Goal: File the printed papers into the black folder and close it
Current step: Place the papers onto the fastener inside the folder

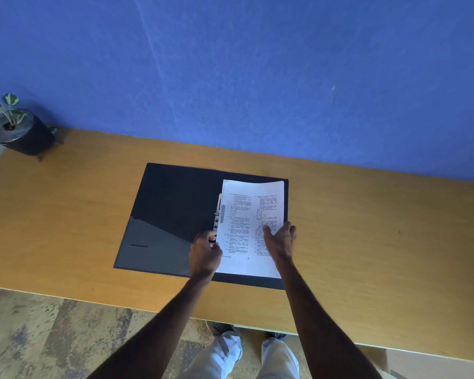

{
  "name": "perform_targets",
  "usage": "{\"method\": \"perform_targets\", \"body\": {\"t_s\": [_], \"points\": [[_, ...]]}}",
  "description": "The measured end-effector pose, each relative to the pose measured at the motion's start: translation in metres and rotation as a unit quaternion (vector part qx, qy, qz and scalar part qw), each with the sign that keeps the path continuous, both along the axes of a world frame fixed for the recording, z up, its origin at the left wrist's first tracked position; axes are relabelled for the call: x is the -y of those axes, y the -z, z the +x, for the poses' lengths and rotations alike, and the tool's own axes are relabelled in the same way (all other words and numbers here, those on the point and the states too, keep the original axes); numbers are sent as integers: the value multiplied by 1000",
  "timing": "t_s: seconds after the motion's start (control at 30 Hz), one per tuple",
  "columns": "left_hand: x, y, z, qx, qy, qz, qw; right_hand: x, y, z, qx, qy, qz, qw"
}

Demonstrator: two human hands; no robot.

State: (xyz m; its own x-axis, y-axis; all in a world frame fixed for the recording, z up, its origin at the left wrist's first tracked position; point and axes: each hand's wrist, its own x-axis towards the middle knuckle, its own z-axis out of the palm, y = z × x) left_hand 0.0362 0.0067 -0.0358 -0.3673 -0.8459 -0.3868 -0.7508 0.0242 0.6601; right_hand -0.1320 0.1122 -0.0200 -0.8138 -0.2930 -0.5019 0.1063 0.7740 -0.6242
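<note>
The black folder (170,214) lies open and flat on the wooden table, its left flap bare. The printed papers (251,214) rest on its right half, beside the metal clip (218,216) along the spine. My left hand (205,254) is closed on the papers' lower left edge near the clip's bottom end. My right hand (281,240) grips the papers' right edge, thumb on top of the sheet. The far end of the stack curves up slightly.
The wooden table (367,228) stands against a blue wall. A dark pot with a small plant (19,132) sits at the table's far left corner. The table's near edge runs just above my legs and the patterned floor.
</note>
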Motion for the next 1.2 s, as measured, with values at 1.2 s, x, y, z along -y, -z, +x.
{"method": "perform_targets", "body": {"t_s": [1.2], "points": [[-17,-7,16,-52,-136,17,989,-23,-16,-20,-87,-60,68,992]]}}
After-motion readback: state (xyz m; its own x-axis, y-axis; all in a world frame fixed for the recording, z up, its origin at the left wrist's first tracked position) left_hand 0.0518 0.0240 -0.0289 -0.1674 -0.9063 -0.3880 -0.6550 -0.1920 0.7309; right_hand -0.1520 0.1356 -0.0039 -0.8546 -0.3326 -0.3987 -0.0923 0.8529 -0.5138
